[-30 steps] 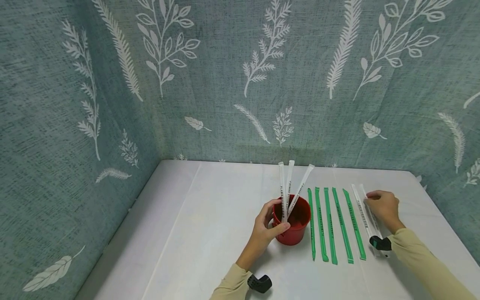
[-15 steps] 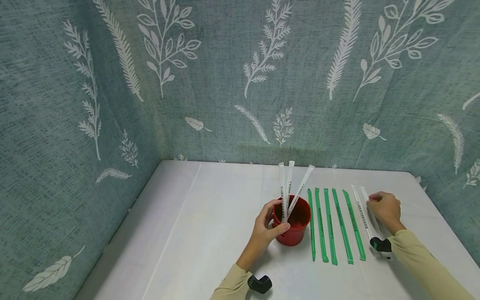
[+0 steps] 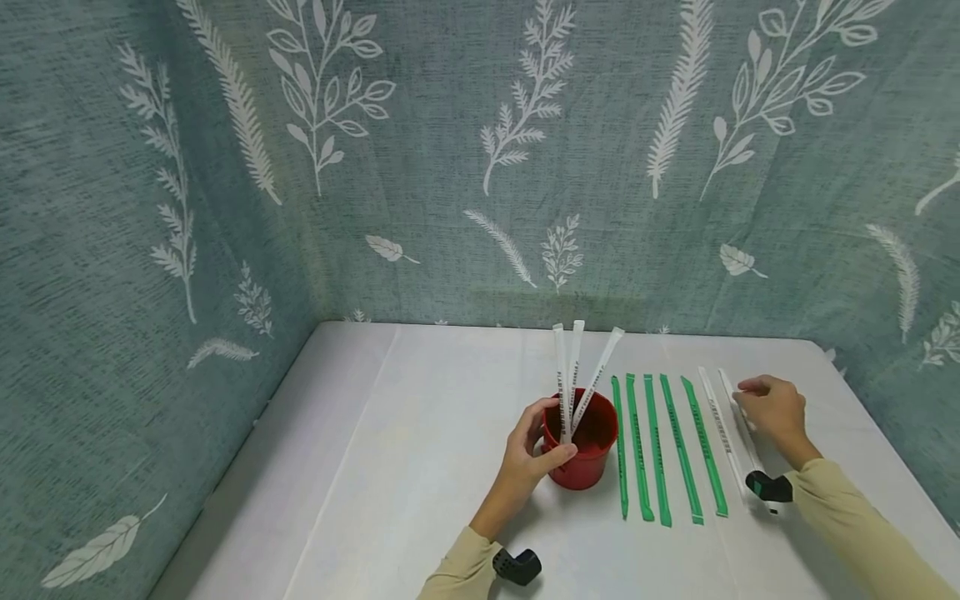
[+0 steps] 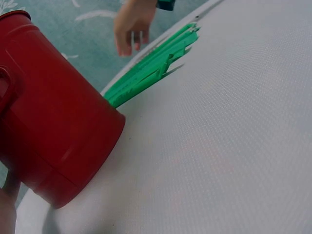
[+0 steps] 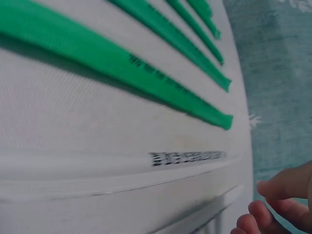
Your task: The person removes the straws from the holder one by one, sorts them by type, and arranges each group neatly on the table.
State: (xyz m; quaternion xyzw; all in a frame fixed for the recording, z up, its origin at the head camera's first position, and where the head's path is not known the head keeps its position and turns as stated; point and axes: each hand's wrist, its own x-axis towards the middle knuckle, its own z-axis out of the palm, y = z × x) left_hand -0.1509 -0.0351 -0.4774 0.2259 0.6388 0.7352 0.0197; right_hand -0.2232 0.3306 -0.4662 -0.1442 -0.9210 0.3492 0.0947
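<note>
Head cam: R hand [image 3: 776, 418] is near the upper part of the outermost straw [image 3: 752, 451], a white one lying on the table [image 3: 412, 467]; contact unclear there. R wrist cam says more: fingertips [image 5: 262, 214] bent, slightly apart, just beside straw's end. L hand [image 3: 525, 457] is clamped on the red bucket [image 3: 581, 476], thumb & fingers at rim. L wrist cam adds its handle [image 4: 10, 89]. Only head cam gets 3 upright straws [image 3: 559, 354], white, leaning in bucket. Btwn bucket & R hand: 5 green straws [image 3: 657, 450] + 1 more white straw [image 3: 720, 425].
</note>
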